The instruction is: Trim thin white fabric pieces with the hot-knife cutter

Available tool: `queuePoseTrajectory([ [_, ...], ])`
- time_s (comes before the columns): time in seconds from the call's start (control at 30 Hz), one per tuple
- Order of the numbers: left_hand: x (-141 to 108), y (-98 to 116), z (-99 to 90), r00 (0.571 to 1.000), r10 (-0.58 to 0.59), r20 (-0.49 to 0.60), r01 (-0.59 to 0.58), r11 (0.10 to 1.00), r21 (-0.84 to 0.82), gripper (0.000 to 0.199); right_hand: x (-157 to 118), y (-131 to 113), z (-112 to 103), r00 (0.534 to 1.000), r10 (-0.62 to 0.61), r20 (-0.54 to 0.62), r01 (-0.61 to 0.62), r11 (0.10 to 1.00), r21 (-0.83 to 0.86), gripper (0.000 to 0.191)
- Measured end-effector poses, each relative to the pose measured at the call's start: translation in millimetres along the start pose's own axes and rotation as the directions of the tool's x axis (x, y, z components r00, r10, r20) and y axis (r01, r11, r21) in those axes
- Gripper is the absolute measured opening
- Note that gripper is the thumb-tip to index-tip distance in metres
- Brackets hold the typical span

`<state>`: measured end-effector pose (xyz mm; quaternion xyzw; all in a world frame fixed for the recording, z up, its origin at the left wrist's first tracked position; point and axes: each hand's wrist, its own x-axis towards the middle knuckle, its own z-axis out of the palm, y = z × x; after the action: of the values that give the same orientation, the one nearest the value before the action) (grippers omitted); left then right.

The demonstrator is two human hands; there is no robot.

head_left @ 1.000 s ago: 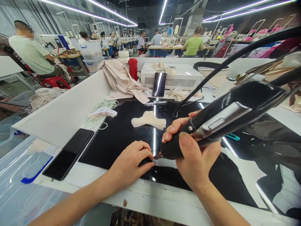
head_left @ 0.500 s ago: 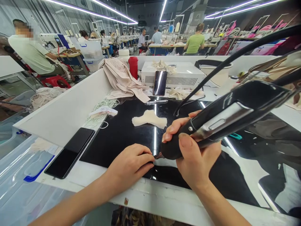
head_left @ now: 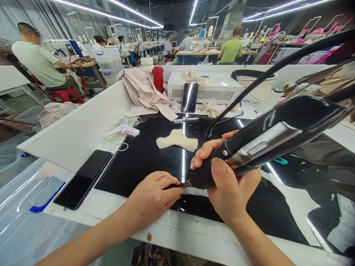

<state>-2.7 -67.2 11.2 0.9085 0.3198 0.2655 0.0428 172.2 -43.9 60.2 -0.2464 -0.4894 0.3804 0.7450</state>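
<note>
My right hand (head_left: pixel 229 181) is wrapped around a black corded handheld tool (head_left: pixel 266 136) with a long silver lever on its side. Its body slants up to the right, and the narrow metal tip (head_left: pixel 187 183) points left, close to the black sheet. My left hand (head_left: pixel 155 195) rests low over the sheet, thumb and fingers brought together right at that tip. Something small and dark shows between those fingers, too little to name. Beyond both hands a cream fabric piece (head_left: pixel 176 140) with a raised middle lies flat on the glossy black sheet (head_left: pixel 133 162).
A black phone (head_left: pixel 83 179) lies at left, near pale green cord (head_left: pixel 122 123). Beige fabric (head_left: pixel 144 92), a red cup (head_left: pixel 158 79), an upright phone (head_left: pixel 189 97) and a white vented box (head_left: pixel 216 87) stand behind. The tool's cable (head_left: pixel 257 79) arches overhead at right. Several people sit at machines beyond.
My left hand's fingers have shifted slightly at the tool tip, the thumb now nearer to it. The right hand keeps its grip on the tool. The view has moved very slightly.
</note>
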Motion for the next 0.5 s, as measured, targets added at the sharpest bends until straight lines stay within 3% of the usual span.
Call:
queuePoseTrajectory([
  [0.3, -1.2, -2.8, -1.1, 0.996, -0.083, -0.024, 0.078, 0.987, -0.143, 0.019, -0.4, -6.1, -3.2, 1.0, 0.025, 0.005, -0.025, 0.999, -0.049, 0.033],
  [0.5, -1.0, -4.3, 2.1, 0.996, -0.081, -0.025, 0.076, 0.986, -0.149, 0.015, -3.3, -7.5, -3.4, 0.999, 0.032, 0.009, -0.032, 0.999, -0.017, 0.042],
])
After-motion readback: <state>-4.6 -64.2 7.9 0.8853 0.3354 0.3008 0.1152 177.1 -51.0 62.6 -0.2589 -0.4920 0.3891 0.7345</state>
